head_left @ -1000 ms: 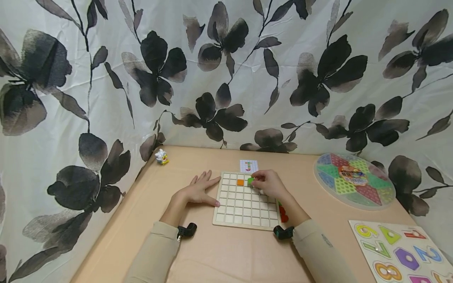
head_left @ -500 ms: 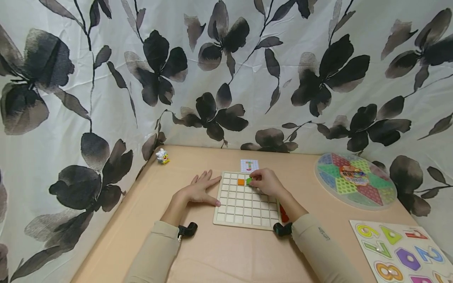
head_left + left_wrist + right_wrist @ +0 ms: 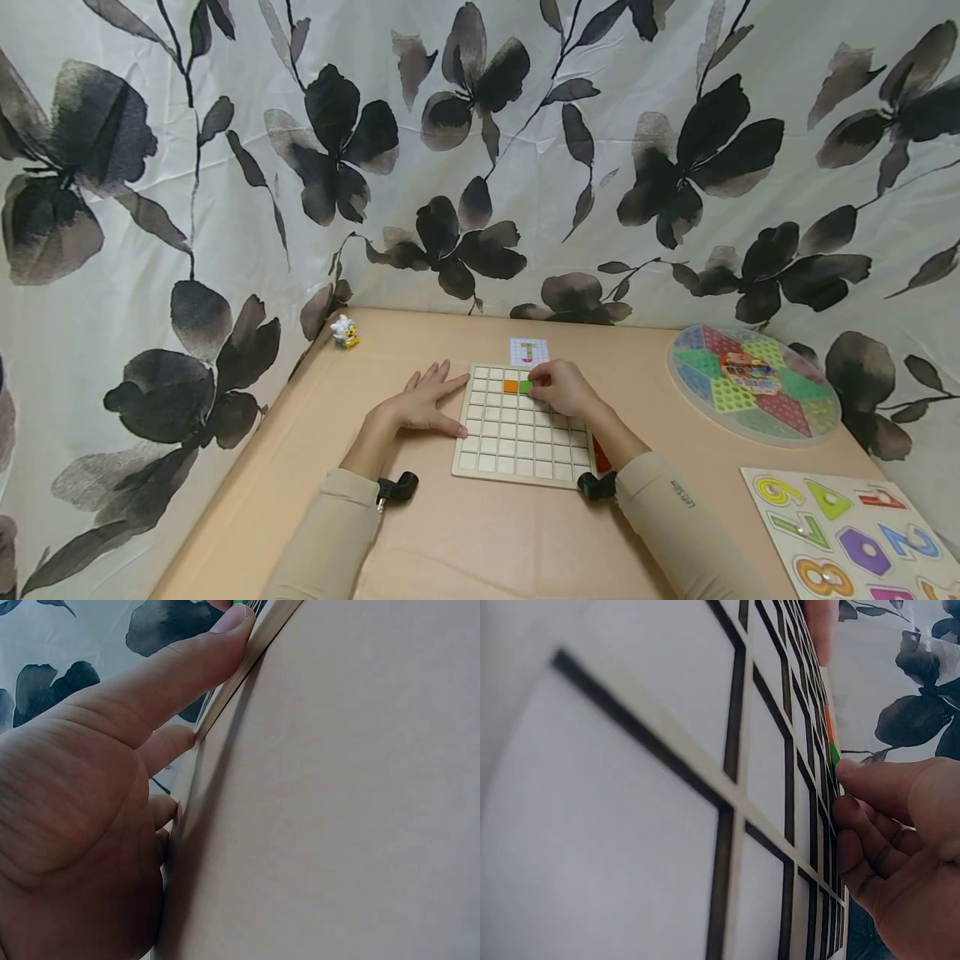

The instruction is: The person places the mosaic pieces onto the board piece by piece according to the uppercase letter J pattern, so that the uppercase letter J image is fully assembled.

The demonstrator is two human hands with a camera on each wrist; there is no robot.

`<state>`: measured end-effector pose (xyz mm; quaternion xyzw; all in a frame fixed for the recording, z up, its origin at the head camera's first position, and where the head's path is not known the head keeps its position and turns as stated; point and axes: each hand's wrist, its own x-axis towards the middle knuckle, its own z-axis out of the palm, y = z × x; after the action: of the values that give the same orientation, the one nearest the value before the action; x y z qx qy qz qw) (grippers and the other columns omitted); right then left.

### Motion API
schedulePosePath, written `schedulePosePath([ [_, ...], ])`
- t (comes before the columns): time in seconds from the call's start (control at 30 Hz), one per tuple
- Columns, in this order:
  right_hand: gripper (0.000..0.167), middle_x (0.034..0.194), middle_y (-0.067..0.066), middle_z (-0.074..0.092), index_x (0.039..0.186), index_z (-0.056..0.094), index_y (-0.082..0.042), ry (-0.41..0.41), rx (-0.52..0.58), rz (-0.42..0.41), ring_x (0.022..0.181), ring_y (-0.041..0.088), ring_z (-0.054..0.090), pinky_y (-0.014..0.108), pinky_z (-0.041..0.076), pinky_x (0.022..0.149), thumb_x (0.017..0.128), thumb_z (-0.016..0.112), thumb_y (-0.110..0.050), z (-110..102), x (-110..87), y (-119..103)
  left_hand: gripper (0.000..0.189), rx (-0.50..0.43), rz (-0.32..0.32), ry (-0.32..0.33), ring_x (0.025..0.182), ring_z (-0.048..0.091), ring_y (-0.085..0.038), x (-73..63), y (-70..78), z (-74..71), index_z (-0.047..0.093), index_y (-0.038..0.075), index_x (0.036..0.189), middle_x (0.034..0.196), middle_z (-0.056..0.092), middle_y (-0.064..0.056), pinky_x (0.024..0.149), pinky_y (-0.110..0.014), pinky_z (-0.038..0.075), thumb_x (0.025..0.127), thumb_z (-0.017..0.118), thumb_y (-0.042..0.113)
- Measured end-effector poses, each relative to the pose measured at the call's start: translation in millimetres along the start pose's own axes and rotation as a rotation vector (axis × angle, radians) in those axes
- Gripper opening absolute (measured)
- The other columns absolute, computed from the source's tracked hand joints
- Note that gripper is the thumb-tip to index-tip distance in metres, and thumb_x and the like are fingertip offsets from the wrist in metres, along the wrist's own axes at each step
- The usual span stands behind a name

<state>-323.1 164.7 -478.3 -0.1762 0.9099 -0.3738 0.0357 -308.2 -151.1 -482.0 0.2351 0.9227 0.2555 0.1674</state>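
A wooden grid board point(image 3: 487, 463) with white squares lies on the table. An orange tile point(image 3: 511, 387) sits in its second row from the far edge. Right beside that is a green tile point(image 3: 525, 387), now flat in line with the orange one. My right hand point(image 3: 567, 390) has thumb and curled fingers at the green tile's right side; in the right wrist view the thumb tip touches the green tile point(image 3: 835, 754). My left hand point(image 3: 420, 406) lies spread at the board's left edge, thumb and fingertips touching it, also seen on the board's edge point(image 3: 255, 649) in the left wrist view.
Behind the board lies a small pattern card point(image 3: 528, 351). Red pieces point(image 3: 602, 457) show partly under the right forearm. A round colourful game board point(image 3: 750, 383) and a number-and-shape puzzle board point(image 3: 840, 533) lie to the right. A small toy figure point(image 3: 345, 332) stands back left.
The green tile has gone from tilted in the right fingers to flat in the grid, next to the orange tile. The left hand has stayed in place.
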Motion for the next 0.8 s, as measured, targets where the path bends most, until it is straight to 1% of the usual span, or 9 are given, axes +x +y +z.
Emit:
schedulePosePath([
  [0.1,0.018,0.089,0.005,0.067,0.109,0.078,-0.001,-0.005,-0.025,0.001,0.082,0.018,0.056,0.030,0.048,0.073,0.092,0.077,-0.008,0.0,-0.4,-1.1,0.110,-0.003,-0.001,0.000,0.163,-0.008,-0.036,-0.4,0.5,0.0,0.030,0.027,0.166,0.175,-0.002,-0.018,0.130,-0.058,-0.009,0.076,0.083,0.063],
  [0.47,0.021,0.091,0.005,0.068,0.112,0.078,-0.001,-0.028,-0.081,0.008,0.083,0.018,0.056,0.030,0.047,0.072,0.092,0.078,-0.010,0.1,-0.4,-3.2,0.111,-0.008,0.001,0.001,0.163,-0.007,-0.037,-3.2,3.0,-0.2,0.031,0.026,0.165,0.175,-0.002,-0.019,0.130,-0.059,-0.009,0.076,0.084,0.062],
  [0.8,0.023,0.090,0.006,0.069,0.112,0.078,0.000,-0.021,-0.089,0.012,0.082,0.018,0.056,0.029,0.047,0.071,0.091,0.079,-0.009,1.6,-2.4,-5.0,0.110,-0.002,0.007,0.003,0.163,-0.007,-0.038,-4.2,3.6,0.5,0.030,0.025,0.166,0.175,-0.001,-0.020,0.130,-0.059,-0.008,0.076,0.084,0.062],
])
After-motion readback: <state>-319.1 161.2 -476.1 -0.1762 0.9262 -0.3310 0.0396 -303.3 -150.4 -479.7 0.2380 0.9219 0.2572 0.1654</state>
